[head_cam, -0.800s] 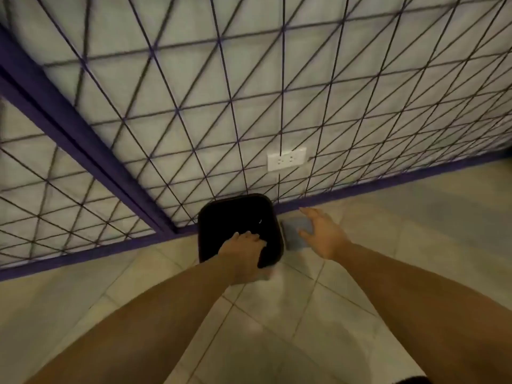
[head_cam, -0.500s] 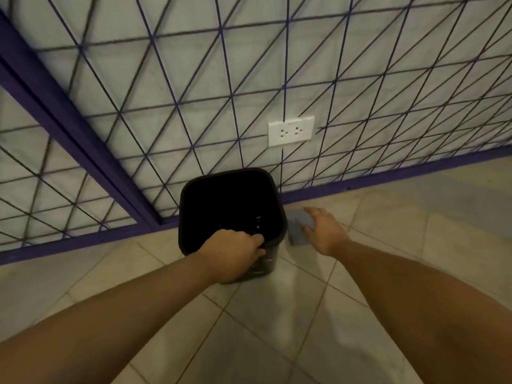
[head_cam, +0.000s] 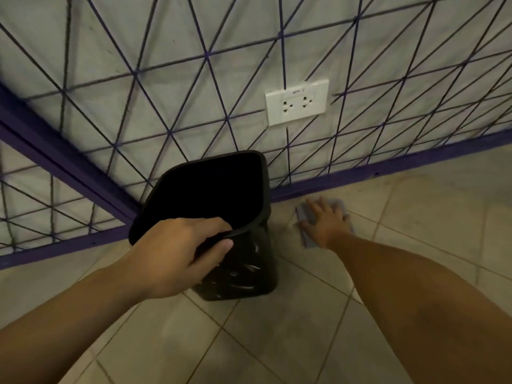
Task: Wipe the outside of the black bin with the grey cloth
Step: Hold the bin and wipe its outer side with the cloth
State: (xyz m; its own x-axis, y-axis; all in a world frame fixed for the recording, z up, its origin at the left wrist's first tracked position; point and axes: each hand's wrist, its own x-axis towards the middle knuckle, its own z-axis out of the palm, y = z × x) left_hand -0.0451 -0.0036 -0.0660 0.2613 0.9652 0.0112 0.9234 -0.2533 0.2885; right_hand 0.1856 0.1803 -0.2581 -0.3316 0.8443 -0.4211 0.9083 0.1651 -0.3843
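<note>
Left hand (head_cam: 177, 256) grips near rim of square black plastic bin (head_cam: 241, 261), fingers inside, thumb outside, likely steadying it for wiping. Bin stands on tiled floor (head_cam: 277, 342) by wall. Right hand (head_cam: 325, 221) lies flat, fingers spread, on folded grey cloth (head_cam: 306, 214) just beside bin, not yet picked up

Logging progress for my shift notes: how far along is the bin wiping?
Done: nothing wiped yet. In hand: the left hand grips the black bin by its rim; the right hand lies on the grey cloth, flat on the floor. Left: lift the cloth and wipe the bin's outside.
</note>
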